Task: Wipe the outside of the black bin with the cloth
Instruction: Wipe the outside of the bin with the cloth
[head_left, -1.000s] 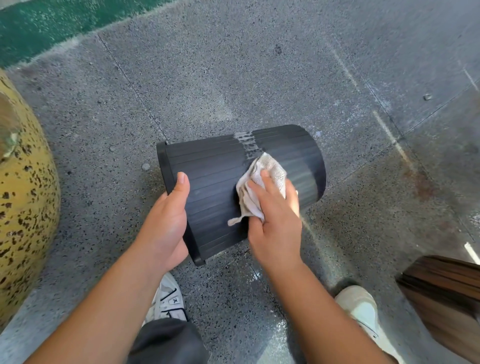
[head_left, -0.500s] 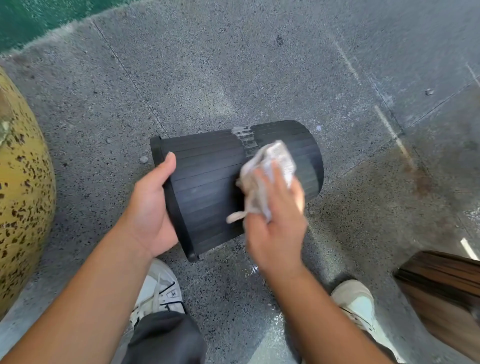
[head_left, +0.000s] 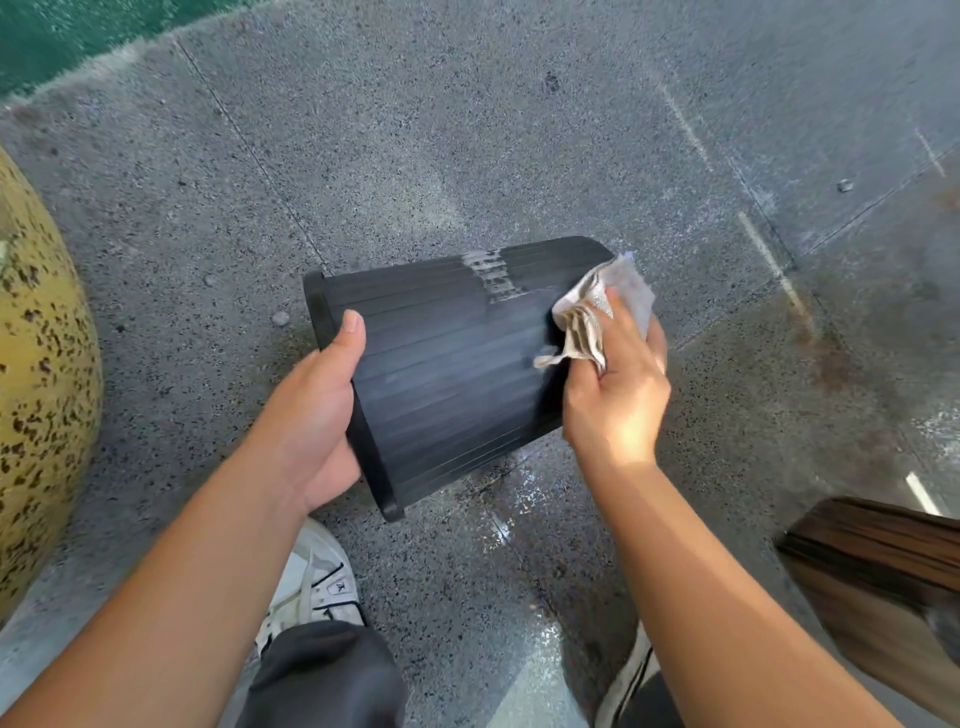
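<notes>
Change: your right hand has slid the cloth from mid-wall to the bin's base end.
Bin: the black bin is tilted on its side above the floor.
Left hand: your left hand grips the rim, thumb on the ribbed wall.
Right hand: fingers clenched around the bunched cloth, pressing it on the wall.

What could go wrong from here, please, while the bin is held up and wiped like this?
1. The left hand grips only the rim of the black ribbed plastic bin, so a firm stroke might twist it out of that grip.
2. The right hand holds the crumpled whitish cloth at the bin's base end, so the pale smear may get missed.
</notes>
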